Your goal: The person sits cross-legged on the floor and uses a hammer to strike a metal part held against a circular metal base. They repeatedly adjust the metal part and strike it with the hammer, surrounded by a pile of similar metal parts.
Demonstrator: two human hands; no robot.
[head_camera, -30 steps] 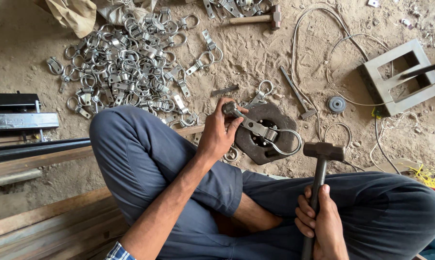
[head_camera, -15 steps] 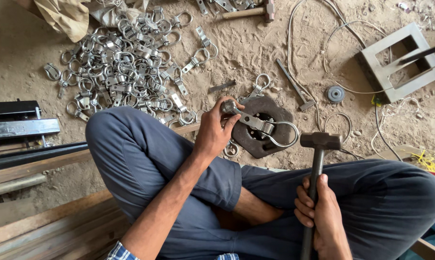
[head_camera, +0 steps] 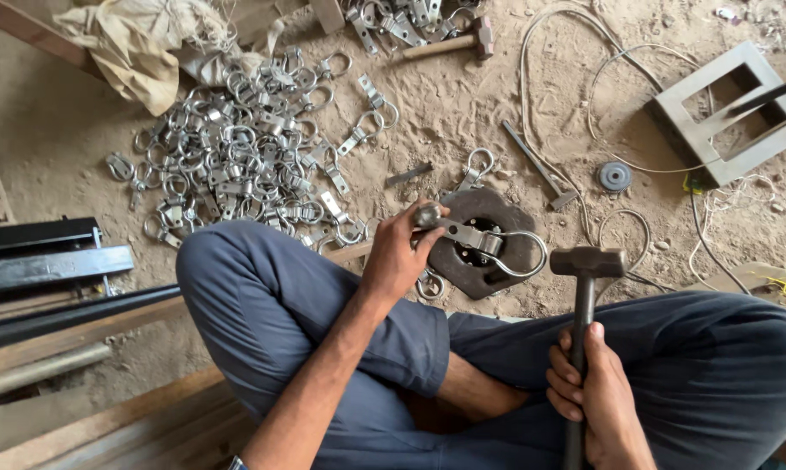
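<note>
I sit cross-legged on a sandy floor. My left hand (head_camera: pixel 399 254) grips one end of a metal ring clamp (head_camera: pixel 489 243) and holds it flat on a dark round iron block (head_camera: pixel 471 218). My right hand (head_camera: pixel 600 402) is closed around the handle of a hammer (head_camera: pixel 585 265), whose head hovers just right of the block, a little above the floor. The clamp's loop lies over the block's right side.
A big heap of similar metal clamps (head_camera: pixel 236 165) lies on the sand at the upper left, beside a cloth sack (head_camera: pixel 132 43). A second hammer (head_camera: pixel 450 42), loose wire (head_camera: pixel 576 78), a square metal frame (head_camera: pixel 724 113) and steel bars (head_camera: pixel 45 270) surround me.
The hammer head has dropped slightly lower beside the block. My left hand keeps the clamp on the block; the view shifted a little.
</note>
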